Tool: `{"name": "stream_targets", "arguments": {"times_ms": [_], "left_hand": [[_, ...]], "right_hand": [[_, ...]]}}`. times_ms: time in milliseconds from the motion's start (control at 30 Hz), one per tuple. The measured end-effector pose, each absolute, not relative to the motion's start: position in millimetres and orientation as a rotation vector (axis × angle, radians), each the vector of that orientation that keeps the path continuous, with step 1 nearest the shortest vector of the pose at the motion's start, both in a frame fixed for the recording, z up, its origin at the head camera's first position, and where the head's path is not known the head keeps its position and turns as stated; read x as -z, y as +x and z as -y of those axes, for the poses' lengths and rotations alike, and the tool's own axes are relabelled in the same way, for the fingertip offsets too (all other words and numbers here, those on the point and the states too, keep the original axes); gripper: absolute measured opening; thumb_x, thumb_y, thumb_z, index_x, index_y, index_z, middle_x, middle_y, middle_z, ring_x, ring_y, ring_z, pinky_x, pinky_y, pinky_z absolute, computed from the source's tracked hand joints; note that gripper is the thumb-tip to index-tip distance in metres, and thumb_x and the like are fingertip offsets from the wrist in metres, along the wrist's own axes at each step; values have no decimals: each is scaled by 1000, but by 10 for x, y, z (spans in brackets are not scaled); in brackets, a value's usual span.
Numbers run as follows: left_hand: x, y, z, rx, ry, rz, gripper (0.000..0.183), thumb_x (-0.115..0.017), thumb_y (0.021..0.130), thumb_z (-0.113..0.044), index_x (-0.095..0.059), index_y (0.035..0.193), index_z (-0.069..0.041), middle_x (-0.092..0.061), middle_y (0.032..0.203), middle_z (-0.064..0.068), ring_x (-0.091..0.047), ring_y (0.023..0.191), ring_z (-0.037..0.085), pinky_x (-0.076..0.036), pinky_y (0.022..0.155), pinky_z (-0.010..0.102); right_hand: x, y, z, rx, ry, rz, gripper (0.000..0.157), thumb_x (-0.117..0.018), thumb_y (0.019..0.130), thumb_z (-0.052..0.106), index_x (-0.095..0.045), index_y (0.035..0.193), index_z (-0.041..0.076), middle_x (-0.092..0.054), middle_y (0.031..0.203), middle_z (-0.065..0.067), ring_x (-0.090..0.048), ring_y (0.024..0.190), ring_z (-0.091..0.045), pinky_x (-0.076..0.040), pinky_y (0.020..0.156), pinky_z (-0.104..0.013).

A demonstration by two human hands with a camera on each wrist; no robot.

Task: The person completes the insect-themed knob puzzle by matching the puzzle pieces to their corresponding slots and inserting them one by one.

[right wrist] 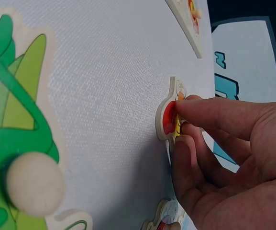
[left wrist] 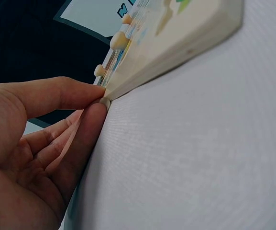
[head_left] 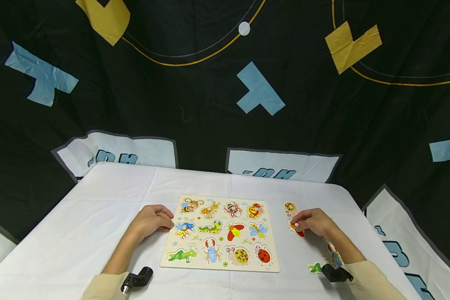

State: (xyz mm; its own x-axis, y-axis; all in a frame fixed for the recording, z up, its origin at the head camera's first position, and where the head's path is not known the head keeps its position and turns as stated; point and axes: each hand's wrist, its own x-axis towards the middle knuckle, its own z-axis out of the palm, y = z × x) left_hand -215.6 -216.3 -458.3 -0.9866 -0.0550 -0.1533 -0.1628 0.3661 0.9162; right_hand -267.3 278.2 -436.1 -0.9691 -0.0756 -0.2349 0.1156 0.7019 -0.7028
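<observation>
A wooden insect puzzle board (head_left: 225,266) lies flat on the white table. My left hand (head_left: 154,221) is at its left side, with thumb and index finger pinching the board's edge in the left wrist view. To the right of the board, my right hand (head_left: 316,223) pinches a red-winged insect puzzle piece (right wrist: 169,117) between thumb and fingers; it has a yellow body. The piece stands tilted close over the cloth. Just beyond that hand lies a snail piece (head_left: 290,207). Nearer the front are a green grasshopper piece (head_left: 315,268) and a blue beetle piece (head_left: 335,255), partly hidden by the right forearm.
Round knobs (left wrist: 120,40) rise from pieces seated in the board's upper part. Its bottom row shows flat pictures without knobs. The white tablecloth (head_left: 108,196) runs back to a dark backdrop (head_left: 210,116) with blue and yellow shapes.
</observation>
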Motion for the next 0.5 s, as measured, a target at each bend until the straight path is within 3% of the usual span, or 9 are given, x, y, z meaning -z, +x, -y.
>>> {"name": "stream_targets", "arguments": {"times_ms": [500], "left_hand": [[4588, -2177, 2173, -1692, -200, -2509, 30, -78, 75, -1, -65, 101, 7, -70, 75, 4, -67, 68, 14, -60, 64, 29]], "right_hand": [[4360, -2683, -2786, 1133, 30, -2659, 19, -75, 76, 6, -77, 95, 6, -71, 86, -1, -56, 76, -20, -46, 66, -32]]}}
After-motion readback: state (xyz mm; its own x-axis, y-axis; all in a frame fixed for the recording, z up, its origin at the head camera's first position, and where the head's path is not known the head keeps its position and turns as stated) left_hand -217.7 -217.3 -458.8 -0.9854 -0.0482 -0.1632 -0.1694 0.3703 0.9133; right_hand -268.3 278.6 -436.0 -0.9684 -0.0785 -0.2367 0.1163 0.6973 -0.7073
